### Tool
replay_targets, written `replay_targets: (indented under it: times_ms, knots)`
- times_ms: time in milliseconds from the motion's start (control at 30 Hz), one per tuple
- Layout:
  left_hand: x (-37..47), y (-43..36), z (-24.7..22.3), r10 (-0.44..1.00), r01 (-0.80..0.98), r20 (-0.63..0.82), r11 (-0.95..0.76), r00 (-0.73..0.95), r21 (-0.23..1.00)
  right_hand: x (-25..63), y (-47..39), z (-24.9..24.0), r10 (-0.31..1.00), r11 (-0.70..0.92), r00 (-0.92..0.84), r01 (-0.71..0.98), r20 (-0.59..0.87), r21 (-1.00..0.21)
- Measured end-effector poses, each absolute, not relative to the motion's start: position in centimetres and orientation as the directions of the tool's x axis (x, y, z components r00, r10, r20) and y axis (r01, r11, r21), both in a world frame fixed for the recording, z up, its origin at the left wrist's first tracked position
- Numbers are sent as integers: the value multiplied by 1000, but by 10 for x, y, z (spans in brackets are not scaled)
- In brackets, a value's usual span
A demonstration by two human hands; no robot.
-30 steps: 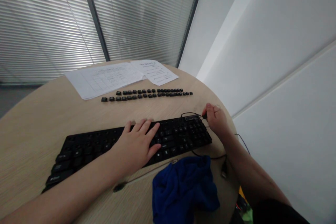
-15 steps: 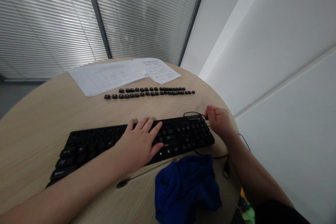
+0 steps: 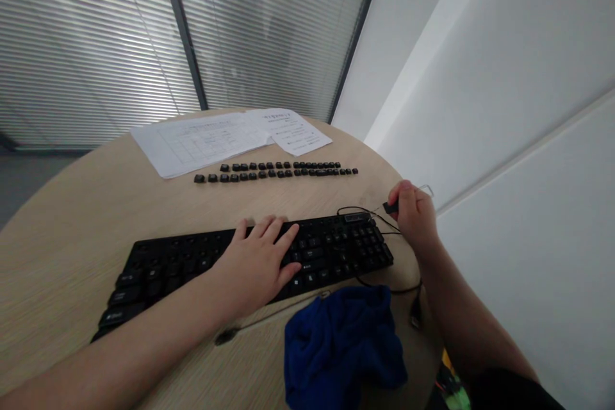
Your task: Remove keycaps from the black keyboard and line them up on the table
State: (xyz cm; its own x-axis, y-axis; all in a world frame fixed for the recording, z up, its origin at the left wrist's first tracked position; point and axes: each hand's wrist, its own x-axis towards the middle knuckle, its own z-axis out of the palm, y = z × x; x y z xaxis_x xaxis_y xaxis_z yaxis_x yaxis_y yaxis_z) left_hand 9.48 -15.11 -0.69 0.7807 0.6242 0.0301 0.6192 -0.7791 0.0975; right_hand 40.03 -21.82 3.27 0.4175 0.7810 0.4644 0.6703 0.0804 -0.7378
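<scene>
A black keyboard (image 3: 317, 256) lies across the table, several of its keycaps off at the left part. Spread flat over its middle is my left hand (image 3: 257, 262), fingers apart and holding nothing. Just past the keyboard's far right corner, my right hand (image 3: 416, 214) is closed on a small black wire tool (image 3: 391, 207). A thin wire loop sticks out behind the fingers. Beyond the keyboard, several loose black keycaps (image 3: 252, 175) stand in two rows.
A blue cloth (image 3: 343, 346) lies at the near edge, beside a thin rod with a dark end (image 3: 227, 336). Printed papers (image 3: 206, 141) rest at the table's back. A black cable with a plug (image 3: 416, 311) hangs near the right edge. A white wall rises at the right.
My right hand has moved right and slightly up, away from the keyboard's corner, and more of the black tool and its wire now shows. My left hand has stayed on the keyboard.
</scene>
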Motion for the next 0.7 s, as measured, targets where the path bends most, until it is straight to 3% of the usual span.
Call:
replay_targets:
  times_ms: [133, 233, 333, 400, 533, 633, 700]
  knots:
    - [94, -152, 12, 643, 620, 28, -748, 765, 236, 365, -231, 38, 815, 256, 273, 622, 512, -740]
    - [92, -154, 32, 656, 515, 129, -685, 743, 516, 350, -239, 44, 818, 423, 113, 547, 564, -722]
    - [88, -157, 46, 667, 280, 131, -472, 733, 836, 338, -242, 45, 812, 524, 2, 441, 584, -729]
    - [87, -157, 47, 641, 161, 48, -263, 766, 951, 330, -242, 41, 799, 566, -29, 376, 601, -734]
    - [89, -154, 42, 552, 90, -92, 31, 829, 995, 317, -239, 27, 794, 594, -32, 258, 608, -762]
    - [91, -150, 40, 551, 106, -139, 91, 823, 990, 313, -239, 20, 781, 615, -54, 244, 622, -750]
    - [93, -150, 41, 572, 130, -152, 79, 806, 988, 312, -240, 20, 719, 688, -119, 261, 685, -677]
